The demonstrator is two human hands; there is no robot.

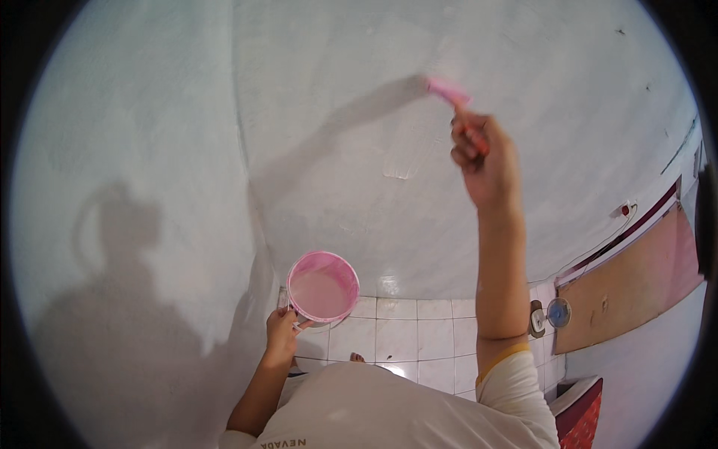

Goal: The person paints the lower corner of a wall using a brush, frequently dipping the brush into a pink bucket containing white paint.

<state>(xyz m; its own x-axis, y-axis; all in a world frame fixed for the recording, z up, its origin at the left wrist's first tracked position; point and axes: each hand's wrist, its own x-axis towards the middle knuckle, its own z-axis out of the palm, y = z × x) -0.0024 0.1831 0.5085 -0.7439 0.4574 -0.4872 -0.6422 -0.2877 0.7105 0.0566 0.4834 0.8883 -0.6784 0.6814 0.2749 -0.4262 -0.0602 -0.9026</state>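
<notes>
My right hand (479,153) is raised at the far wall (336,97), its fingers closed round the orange-red handle of a paintbrush (449,91). The brush's wide pink head is at the wall surface and slightly blurred. Lower down, a wet-looking pale patch (404,161) marks the wall. At waist height my left hand (283,329) grips a round pink-rimmed bucket (352,280) at its near left side. Pale pinkish paint (320,294) lies inside it, with pink smears up the inner wall.
A second wall (127,112) meets the far one at a corner on the left. White tiles (396,337) cover the floor. To the right are a small fan (557,313), a tan board (628,284), a socket with a cable (627,210) and a red patterned object (582,419).
</notes>
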